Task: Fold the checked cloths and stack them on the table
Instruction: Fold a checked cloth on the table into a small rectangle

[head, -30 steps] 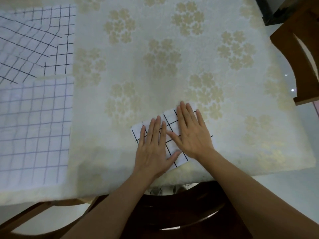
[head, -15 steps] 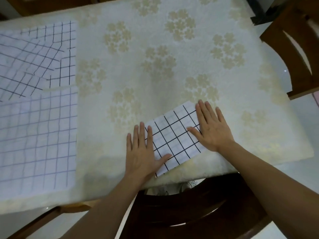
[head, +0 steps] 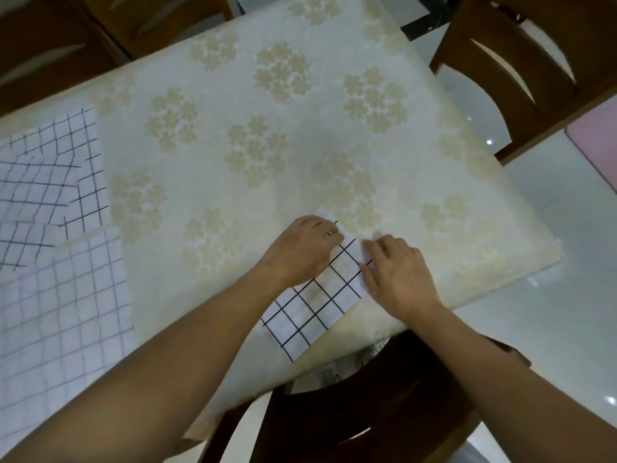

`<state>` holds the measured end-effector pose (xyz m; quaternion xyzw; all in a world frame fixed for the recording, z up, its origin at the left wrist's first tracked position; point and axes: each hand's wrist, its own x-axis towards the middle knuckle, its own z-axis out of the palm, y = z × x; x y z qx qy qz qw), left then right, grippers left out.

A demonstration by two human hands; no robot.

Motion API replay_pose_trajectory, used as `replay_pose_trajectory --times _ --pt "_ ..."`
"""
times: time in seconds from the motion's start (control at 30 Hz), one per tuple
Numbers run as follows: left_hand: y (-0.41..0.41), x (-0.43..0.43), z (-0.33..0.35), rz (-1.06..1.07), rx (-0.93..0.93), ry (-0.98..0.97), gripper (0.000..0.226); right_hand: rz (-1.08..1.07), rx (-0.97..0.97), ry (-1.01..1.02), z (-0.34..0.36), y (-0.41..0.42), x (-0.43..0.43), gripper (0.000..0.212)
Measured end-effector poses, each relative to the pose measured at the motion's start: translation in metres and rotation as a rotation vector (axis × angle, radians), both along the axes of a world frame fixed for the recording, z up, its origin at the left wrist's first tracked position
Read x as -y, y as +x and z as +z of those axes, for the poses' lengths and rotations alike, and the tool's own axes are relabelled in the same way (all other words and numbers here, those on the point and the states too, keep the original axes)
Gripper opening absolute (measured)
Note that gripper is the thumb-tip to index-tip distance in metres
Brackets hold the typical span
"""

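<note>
A table draped in a cream tablecloth with beige flower clusters [head: 300,145] fills most of the head view, standing on a glossy white tiled floor [head: 551,279]. Dark brown wooden chairs ring it: one chair at the near edge [head: 367,412] just below the arms, one chair at the far right corner [head: 517,61], and more chair backs along the far left side [head: 50,45]. A pale pink surface [head: 597,145] shows at the right border; what it is cannot be told.

On the left side of the table lies a large white cloth with a faint grey grid [head: 60,322], spread flat. Just beyond it, touching its far edge, lies a rumpled white cloth with a bold black grid [head: 43,188], partly folded over itself.

Well apart from both, near the table's front edge, lies a small folded white cloth with black checks [head: 310,312], set at an angle, one corner pointing toward the near chair.

Both hands are at this cloth's far end. The left hand [head: 310,242] covers the far corner, knuckles up, fingers curled round the cloth's edge. The right hand [head: 397,275] sits just beside it on the right edge, thumb on top of the cloth, fingers bent over the border and pinching it. The fingertips are blurred.
</note>
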<state>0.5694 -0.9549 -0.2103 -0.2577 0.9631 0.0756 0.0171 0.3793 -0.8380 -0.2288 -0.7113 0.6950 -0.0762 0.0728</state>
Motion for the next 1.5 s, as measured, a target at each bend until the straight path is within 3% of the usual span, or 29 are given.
replay_pose_trajectory --times 0.17,0.37,0.47,0.6,0.8,0.87,1.03,1.2,1.37,1.5 --pt "-0.033 0.025 -0.001 -0.116 0.072 0.015 0.034 -0.105 0.074 -0.067 -0.01 0.007 0.004 0.02" --pt "-0.045 0.038 -0.003 -0.15 0.069 0.042 0.02 -0.239 0.201 -0.014 -0.017 0.009 0.023 0.019" --pt "-0.046 0.042 -0.001 -0.167 0.074 0.073 0.012 -0.206 0.209 0.066 -0.014 0.007 0.033 0.025" --pt "-0.048 0.051 -0.003 -0.169 0.059 0.103 0.01 -0.147 0.23 0.094 -0.008 -0.004 0.052 0.018" --pt "-0.058 0.063 0.005 0.053 0.066 0.103 0.025 -0.027 0.151 0.027 0.015 -0.029 0.09 0.011" --pt "-0.058 0.062 0.006 0.157 0.049 0.137 0.026 -0.029 0.145 0.097 0.023 -0.03 0.096 0.021" --pt "-0.042 0.049 0.018 0.129 -0.092 0.066 0.04 -0.024 0.122 0.144 0.043 -0.025 0.089 0.032" --pt "-0.019 0.017 0.037 0.148 -0.212 0.015 0.049 -0.008 0.099 -0.033 0.063 -0.003 0.056 0.023" --pt "0.014 -0.019 0.031 0.063 -0.261 -0.073 0.055 -0.017 0.052 -0.164 0.059 0.027 0.01 0.046" --pt "0.038 -0.046 0.019 0.044 -0.303 -0.082 0.042 0.024 0.076 -0.16 0.043 0.048 -0.019 0.052"
